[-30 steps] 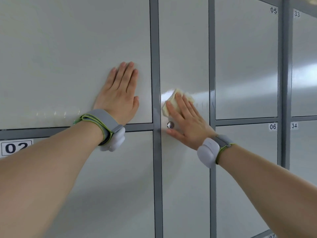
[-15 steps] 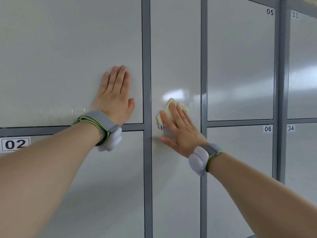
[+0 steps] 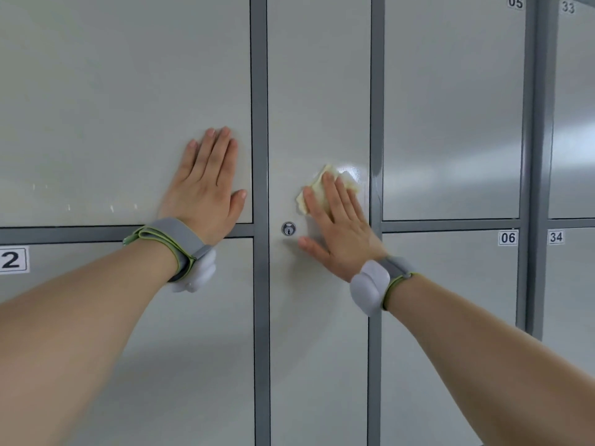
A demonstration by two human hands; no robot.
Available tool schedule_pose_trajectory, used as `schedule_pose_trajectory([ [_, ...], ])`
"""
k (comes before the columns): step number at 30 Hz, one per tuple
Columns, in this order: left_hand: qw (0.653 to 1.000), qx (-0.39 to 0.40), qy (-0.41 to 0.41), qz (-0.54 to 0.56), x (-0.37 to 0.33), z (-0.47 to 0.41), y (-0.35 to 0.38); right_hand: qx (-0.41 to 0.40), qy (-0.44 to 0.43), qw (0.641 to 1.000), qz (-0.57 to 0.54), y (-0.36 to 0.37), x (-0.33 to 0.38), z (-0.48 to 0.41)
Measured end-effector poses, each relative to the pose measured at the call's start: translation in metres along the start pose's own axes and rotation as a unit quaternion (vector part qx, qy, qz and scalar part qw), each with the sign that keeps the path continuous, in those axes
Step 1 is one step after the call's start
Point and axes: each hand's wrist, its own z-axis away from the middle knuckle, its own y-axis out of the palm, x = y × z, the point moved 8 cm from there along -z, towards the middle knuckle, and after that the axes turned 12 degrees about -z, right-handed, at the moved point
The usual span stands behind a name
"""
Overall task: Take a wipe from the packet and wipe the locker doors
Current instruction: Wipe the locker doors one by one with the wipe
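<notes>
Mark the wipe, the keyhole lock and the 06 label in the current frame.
wipe (image 3: 318, 190): head view, exposed yellowish fold near its left side.
lock (image 3: 288, 228): head view, centre of the round keyhole face.
06 label (image 3: 508, 237): head view, middle of the sticker, between the digits.

The right hand (image 3: 341, 233) now presses the wipe (image 3: 317, 189) higher on the narrow middle door (image 3: 318, 91) than half a second ago, and further toward that door's right edge. Back then the wipe's lower corner sat against the round lock (image 3: 288, 228) and hid part of it. Now the lock shows whole, apart from the wipe, down and to its left, in the gap between forefinger and thumb (much as it lay a full second ago). The view has shifted too: the left edge cuts the label 02 (image 3: 11, 259) so that only the 2 remains, and the label 05 (image 3: 515, 2) sits closer to the top edge.
</notes>
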Motion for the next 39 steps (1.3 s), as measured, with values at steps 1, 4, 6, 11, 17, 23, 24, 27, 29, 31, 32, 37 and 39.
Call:
schedule_pose_trajectory([
  [1, 1.000, 0.000, -0.003, -0.002, -0.001, 0.000, 0.000, 0.008, -0.014, 1.000, 0.008, 0.004, 0.000, 0.007],
  [4, 1.000, 0.002, -0.009, -0.009, -0.002, 0.001, 0.001, 0.021, -0.038, 0.999, 0.032, 0.006, -0.008, 0.016],
  [6, 1.000, 0.003, -0.011, -0.012, -0.002, 0.001, 0.001, -0.002, -0.015, 1.000, 0.023, -0.008, -0.020, 0.009],
  [11, 1.000, -0.006, -0.012, -0.016, -0.003, 0.001, 0.000, -0.038, 0.067, 0.997, -0.015, -0.038, -0.042, -0.032],
  [17, 1.000, -0.006, -0.011, -0.020, -0.002, 0.001, -0.001, -0.048, 0.040, 0.998, -0.014, -0.007, -0.027, 0.000],
  [23, 1.000, -0.006, -0.018, -0.021, -0.002, 0.002, -0.001, -0.056, 0.032, 0.998, -0.021, -0.020, -0.030, -0.005],
  [24, 1.000, -0.008, -0.018, -0.020, -0.002, 0.001, -0.001, -0.065, 0.044, 0.997, -0.022, -0.029, -0.036, -0.018],
  [27, 1.000, -0.012, -0.018, -0.015, -0.002, 0.002, -0.002, -0.074, 0.091, 0.993, -0.026, -0.049, -0.050, -0.050],
  [29, 1.000, -0.013, -0.020, -0.015, -0.002, 0.002, -0.002, -0.079, 0.100, 0.991, -0.031, -0.050, -0.051, -0.054],
  [31, 1.000, -0.013, -0.020, -0.015, -0.001, 0.002, -0.002, -0.092, 0.095, 0.991, -0.032, -0.044, -0.048, -0.043],
  [32, 1.000, -0.014, -0.020, -0.015, -0.001, 0.002, -0.002, -0.093, 0.089, 0.991, -0.033, -0.037, -0.045, -0.033],
  [37, 1.000, -0.011, -0.020, -0.009, 0.000, 0.001, -0.001, -0.061, 0.086, 0.993, -0.047, 0.000, -0.034, 0.022],
  [39, 1.000, -0.010, -0.018, -0.003, 0.000, 0.002, -0.002, -0.047, 0.089, 0.994, -0.034, 0.004, -0.032, 0.031],
])
